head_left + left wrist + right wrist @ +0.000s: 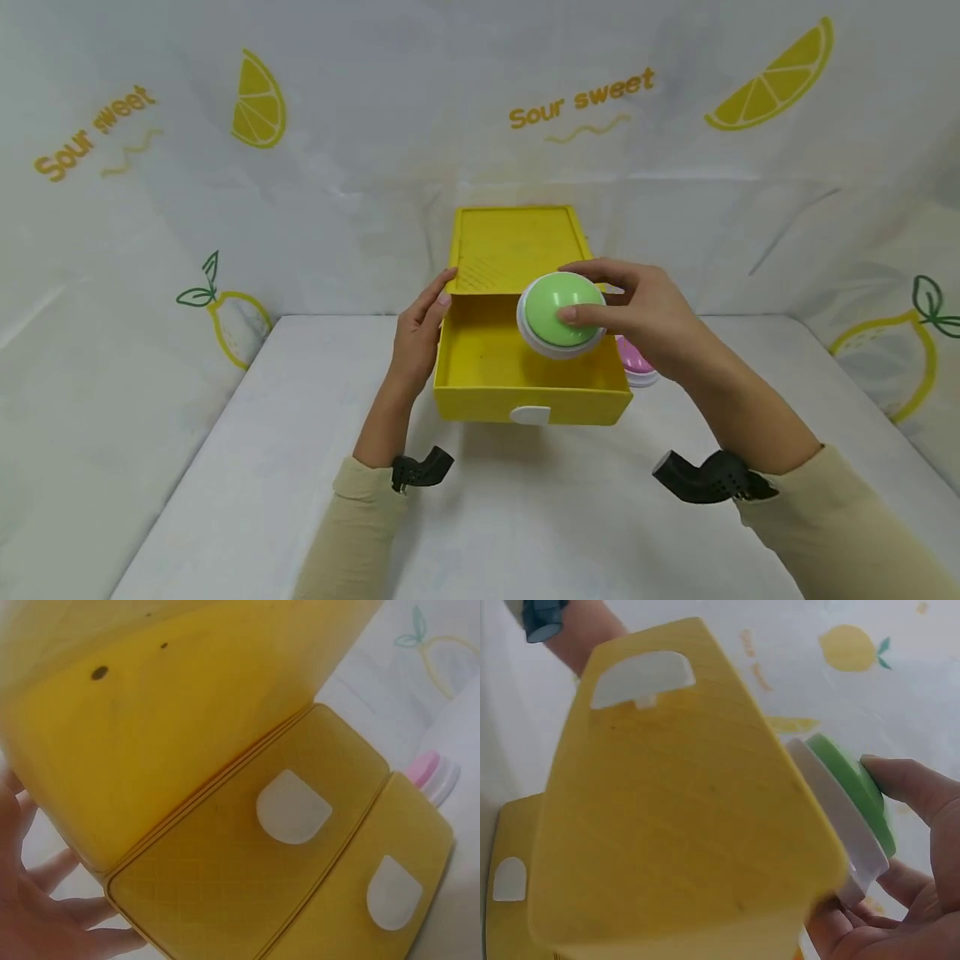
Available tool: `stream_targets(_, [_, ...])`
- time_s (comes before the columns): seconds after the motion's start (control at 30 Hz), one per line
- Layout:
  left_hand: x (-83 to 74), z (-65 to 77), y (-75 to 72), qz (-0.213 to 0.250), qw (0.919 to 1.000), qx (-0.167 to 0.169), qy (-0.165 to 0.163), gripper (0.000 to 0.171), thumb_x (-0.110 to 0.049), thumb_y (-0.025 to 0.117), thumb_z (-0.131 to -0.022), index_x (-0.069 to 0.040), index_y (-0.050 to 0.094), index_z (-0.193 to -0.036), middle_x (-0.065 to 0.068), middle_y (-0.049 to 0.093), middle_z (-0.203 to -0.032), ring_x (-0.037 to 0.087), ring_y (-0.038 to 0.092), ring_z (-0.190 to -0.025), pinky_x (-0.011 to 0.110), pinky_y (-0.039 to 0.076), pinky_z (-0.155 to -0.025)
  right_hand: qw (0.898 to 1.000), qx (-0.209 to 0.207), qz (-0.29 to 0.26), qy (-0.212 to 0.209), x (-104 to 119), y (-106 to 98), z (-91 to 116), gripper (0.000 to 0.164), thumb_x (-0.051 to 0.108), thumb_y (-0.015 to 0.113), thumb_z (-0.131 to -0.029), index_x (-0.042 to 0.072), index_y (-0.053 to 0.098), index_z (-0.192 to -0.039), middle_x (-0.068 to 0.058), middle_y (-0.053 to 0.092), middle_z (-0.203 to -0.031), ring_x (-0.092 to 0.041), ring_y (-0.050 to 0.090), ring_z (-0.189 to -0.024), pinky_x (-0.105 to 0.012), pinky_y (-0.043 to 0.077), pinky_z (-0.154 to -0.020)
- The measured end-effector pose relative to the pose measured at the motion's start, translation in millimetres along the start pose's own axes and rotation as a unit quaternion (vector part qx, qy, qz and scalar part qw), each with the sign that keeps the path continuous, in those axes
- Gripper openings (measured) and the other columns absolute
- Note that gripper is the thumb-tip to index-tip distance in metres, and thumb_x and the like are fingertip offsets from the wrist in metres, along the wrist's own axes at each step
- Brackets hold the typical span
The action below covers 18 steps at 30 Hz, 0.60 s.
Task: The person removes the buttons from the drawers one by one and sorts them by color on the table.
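A round push button point(561, 310) with a green dome and white base is gripped in my right hand point(637, 310). The thumb lies on the dome and the fingers are behind the base. It is tilted above the pulled-out top drawer of a small yellow drawer box point(517, 242). The inside of the open drawer point(480, 358) shows bare yellow. My left hand point(418, 342) rests against the box's left side, its fingers extended along it in the left wrist view. In the right wrist view, the drawer front partly hides the white base of the green button point(859, 787).
A pink-domed button point(636, 358) with a white base stands on the white table point(300, 500), right of the box and partly behind my right hand. The drawers carry white pull tabs point(294, 808). A lemon-print sheet point(375, 150) hangs close behind the box.
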<state>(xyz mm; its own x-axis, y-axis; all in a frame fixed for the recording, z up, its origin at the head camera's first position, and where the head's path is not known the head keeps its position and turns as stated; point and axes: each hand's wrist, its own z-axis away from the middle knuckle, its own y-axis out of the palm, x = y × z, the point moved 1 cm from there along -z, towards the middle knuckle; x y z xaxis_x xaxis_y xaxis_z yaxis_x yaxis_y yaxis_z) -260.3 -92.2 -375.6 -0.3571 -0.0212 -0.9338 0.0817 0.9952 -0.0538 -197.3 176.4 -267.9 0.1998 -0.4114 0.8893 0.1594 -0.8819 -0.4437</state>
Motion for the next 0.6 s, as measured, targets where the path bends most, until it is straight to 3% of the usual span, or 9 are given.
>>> stream_targets(0.23, [-1.4, -0.7, 1.7, 0.003, 0.9999, 0.009, 0.007, 0.042, -0.033, 0.044, -0.109, -0.03, 0.049, -0.151, -0.01, 0.041, -0.161, 0.011, 0.037, -0.15, 0.045, 0.036, -0.123, 0.994, -0.072, -0.073, -0.028, -27.9, -29.6, 16.5, 0.04, 0.016, 0.074, -0.093, 0.018, 0.064, -0.131, 0.006, 0.063, -0.122, -0.008, 0.071, -0.089, -0.017, 0.058, -0.076])
stream_targets(0.37, [-0.5, 1.0, 0.5, -0.005, 0.9999, 0.004, 0.01, 0.043, -0.033, 0.042, -0.109, -0.03, 0.049, -0.151, -0.01, 0.042, -0.16, 0.01, 0.036, -0.151, 0.046, 0.035, -0.123, 0.984, -0.079, -0.151, -0.043, -47.2, -40.3, 21.8, 0.035, 0.007, 0.07, -0.094, 0.016, 0.066, -0.128, 0.002, 0.063, -0.121, -0.01, 0.067, -0.092, -0.018, 0.059, -0.076])
stream_targets(0.6, [2.1, 0.9, -0.3, -0.007, 0.9999, 0.008, 0.007, 0.043, -0.035, 0.042, -0.109, -0.032, 0.048, -0.151, -0.012, 0.042, -0.16, 0.01, 0.036, -0.151, 0.045, 0.036, -0.123, 0.971, -0.119, -0.2, -0.051, -75.3, -56.1, 31.5, 0.034, 0.001, 0.065, -0.096, 0.014, 0.066, -0.127, 0.002, 0.061, -0.122, -0.008, 0.063, -0.095, -0.015, 0.059, -0.079])
